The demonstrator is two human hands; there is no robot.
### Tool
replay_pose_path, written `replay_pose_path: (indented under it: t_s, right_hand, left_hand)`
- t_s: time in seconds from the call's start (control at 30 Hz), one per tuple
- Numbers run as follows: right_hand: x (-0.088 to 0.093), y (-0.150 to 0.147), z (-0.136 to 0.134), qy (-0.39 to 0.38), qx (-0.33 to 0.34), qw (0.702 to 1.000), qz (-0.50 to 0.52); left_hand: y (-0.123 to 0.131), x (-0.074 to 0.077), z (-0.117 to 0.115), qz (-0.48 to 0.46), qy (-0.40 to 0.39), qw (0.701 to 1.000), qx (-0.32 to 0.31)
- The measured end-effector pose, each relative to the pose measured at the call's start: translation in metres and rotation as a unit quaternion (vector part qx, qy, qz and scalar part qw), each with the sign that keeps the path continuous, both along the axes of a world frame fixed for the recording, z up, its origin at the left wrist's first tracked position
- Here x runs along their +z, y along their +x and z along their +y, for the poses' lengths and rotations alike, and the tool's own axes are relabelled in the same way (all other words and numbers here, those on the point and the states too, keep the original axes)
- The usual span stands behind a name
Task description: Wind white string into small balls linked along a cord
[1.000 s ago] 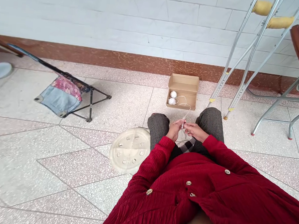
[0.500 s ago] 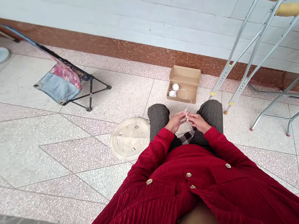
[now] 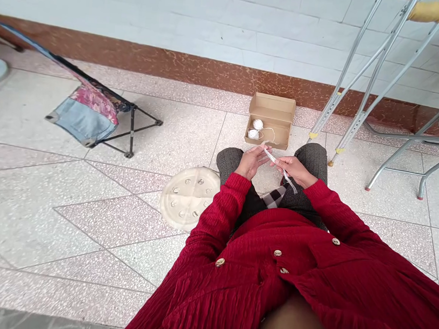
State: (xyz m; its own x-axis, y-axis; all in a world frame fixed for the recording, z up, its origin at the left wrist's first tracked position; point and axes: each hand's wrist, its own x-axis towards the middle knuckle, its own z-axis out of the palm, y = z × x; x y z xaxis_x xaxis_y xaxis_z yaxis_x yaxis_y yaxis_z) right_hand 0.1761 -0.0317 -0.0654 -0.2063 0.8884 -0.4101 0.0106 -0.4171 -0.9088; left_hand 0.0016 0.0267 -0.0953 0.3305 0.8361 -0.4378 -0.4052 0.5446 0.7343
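Between my knees, my left hand (image 3: 253, 162) pinches the upper end of a thin white strip (image 3: 269, 155), its other fingers loosely spread. Further down the same strip, my right hand (image 3: 295, 170) grips it with thumb and fingertips. The strip slants between both hands, and its limp lower end hangs past the right hand over the dark trousers. Whether it is yarn or plastic I cannot tell. Just beyond the hands, an open cardboard box (image 3: 281, 133) on the floor holds two balls of white yarn (image 3: 255, 129) with a loose strand.
A round cream mat (image 3: 172, 201) with holes lies by my left knee. To the left stands a folding stool (image 3: 85, 120) with a fabric seat. Metal crutches (image 3: 352, 128) lean against the wall at right, beside a metal-legged chair (image 3: 407, 172).
My hands have moved slightly apart, the left one up toward the box. The white strip, mostly hidden between the fingers before, now shows stretched between them with its end hanging.
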Motion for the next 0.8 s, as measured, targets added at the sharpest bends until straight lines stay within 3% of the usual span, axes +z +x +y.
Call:
replay_pose_path:
  t_s: [0.27,0.57,0.67,0.8]
  right_hand:
    - [0.008,0.009,-0.013,0.015,0.005,1.0,-0.016]
    - [0.033,0.023,-0.016,0.003,0.028,0.999,0.017]
    - [0.036,0.022,-0.011,0.003,-0.01,0.999,0.042]
    - [0.034,0.02,-0.005,0.014,-0.052,0.996,0.065]
  left_hand:
    - [-0.006,0.009,0.013,0.018,0.015,1.0,0.011]
    - [-0.005,-0.012,0.02,0.039,0.008,0.998,0.042]
    - [0.0,-0.018,0.015,0.083,0.011,0.996,0.014]
    - [0.002,-0.024,0.002,0.244,0.037,0.966,-0.078]
